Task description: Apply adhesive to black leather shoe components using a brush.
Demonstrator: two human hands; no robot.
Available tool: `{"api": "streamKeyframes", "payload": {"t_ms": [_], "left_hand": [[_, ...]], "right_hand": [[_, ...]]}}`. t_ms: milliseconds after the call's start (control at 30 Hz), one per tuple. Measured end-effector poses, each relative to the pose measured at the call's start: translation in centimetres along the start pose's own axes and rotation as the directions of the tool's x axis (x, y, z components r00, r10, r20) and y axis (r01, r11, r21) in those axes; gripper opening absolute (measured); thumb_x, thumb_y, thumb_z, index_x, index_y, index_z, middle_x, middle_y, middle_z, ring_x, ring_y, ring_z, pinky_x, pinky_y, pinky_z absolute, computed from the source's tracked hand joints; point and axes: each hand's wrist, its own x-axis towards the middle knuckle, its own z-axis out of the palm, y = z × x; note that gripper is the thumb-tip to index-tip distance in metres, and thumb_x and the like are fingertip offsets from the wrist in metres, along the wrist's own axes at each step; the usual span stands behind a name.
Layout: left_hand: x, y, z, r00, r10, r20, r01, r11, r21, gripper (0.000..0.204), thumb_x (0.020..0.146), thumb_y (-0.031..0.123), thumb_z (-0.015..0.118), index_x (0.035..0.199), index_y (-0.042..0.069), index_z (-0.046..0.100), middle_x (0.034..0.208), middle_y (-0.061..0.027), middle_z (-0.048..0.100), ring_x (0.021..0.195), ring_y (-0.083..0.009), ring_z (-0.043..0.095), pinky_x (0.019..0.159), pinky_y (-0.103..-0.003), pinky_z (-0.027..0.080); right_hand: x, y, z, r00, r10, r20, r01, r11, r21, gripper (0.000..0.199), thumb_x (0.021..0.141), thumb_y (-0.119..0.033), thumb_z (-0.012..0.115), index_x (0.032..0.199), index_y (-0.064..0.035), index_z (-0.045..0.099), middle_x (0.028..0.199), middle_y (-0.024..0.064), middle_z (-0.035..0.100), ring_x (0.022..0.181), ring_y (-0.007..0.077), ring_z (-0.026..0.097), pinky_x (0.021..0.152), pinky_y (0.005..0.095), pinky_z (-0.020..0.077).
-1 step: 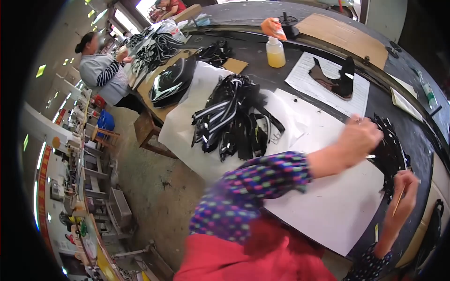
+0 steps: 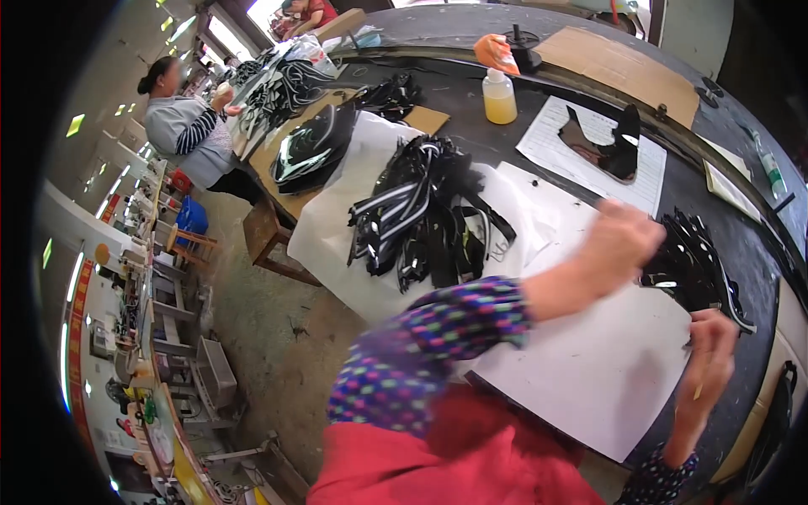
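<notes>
Black shoe pieces sit between both blurred hands, left, right; grip unclear.

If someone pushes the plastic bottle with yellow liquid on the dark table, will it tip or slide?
The bottle stands upright, tall and narrow, so a high push would probably tip it. It looks mostly full, so a low push may slide it instead. Its orange cap looks bulky, probably adding top weight.
</notes>
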Motion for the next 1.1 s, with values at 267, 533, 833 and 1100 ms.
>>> {"api": "streamKeyframes", "payload": {"t_ms": [267, 533, 833, 1100], "left_hand": [[-15.7, -14.7, -19.0, 0.783, -0.583, -0.219, 0.601, 0.616, 0.51, 0.049, 0.083, 0.023, 0.077, 0.127, 0.012, 0.057, 0.129, -0.0106, 0.057, 0.119, -0.0321, 0.054, 0.098, -0.047, 0.042], [-19.2, -15.7, -18.4, 0.781, -0.598, -0.182, 0.625, 0.74, 0.25, 0.053, 0.09, 0.005, 0.061, 0.139, 0.024, 0.053, 0.146, -0.0092, 0.046, 0.134, -0.0306, 0.046, 0.106, -0.048, 0.039], [-21.1, -17.1, -18.2, 0.869, -0.488, 0.079, 0.379, 0.76, 0.527, 0.067, 0.086, 0.002, 0.058, 0.14, 0.042, 0.057, 0.149, -0.0031, 0.045, 0.128, -0.0252, 0.047, 0.102, -0.044, 0.039], [-21.3, -16.5, -17.8, 0.896, -0.443, 0.038, 0.301, 0.667, 0.681, 0.057, 0.085, 0.005, 0.061, 0.132, 0.036, 0.063, 0.147, -0.0027, 0.047, 0.131, -0.026, 0.044, 0.103, -0.054, 0.035]], "right_hand": [[2.0, -11.1, 17.4, 0.748, -0.438, 0.499, 0.207, 0.868, 0.451, 0.023, 0.098, -0.011, 0.062, 0.113, 0.0041, 0.055, 0.098, 0.0238, 0.063, 0.093, 0.0398, 0.063, 0.079, 0.0414, 0.0523], [2.3, -15.5, 32.0, 0.886, -0.143, 0.441, 0.159, 0.987, 0.0, 0.067, 0.086, -0.032, 0.078, 0.13, 0.0042, 0.044, 0.117, 0.0234, 0.058, 0.112, 0.0413, 0.057, 0.088, 0.0458, 0.0529], [4.0, -13.2, 31.1, 0.889, -0.214, 0.405, 0.14, 0.969, 0.205, 0.042, 0.082, -0.013, 0.08, 0.115, 0.0039, 0.06, 0.105, 0.0267, 0.067, 0.097, 0.0434, 0.065, 0.084, 0.0452, 0.0507], [8.6, -13.2, 28.7, 0.679, -0.033, 0.733, -0.33, 0.879, 0.345, 0.023, 0.078, -0.009, 0.079, 0.095, 0.0049, 0.073, 0.077, 0.0096, 0.071, 0.067, 0.015, 0.067, 0.064, 0.0311, 0.052]]}}
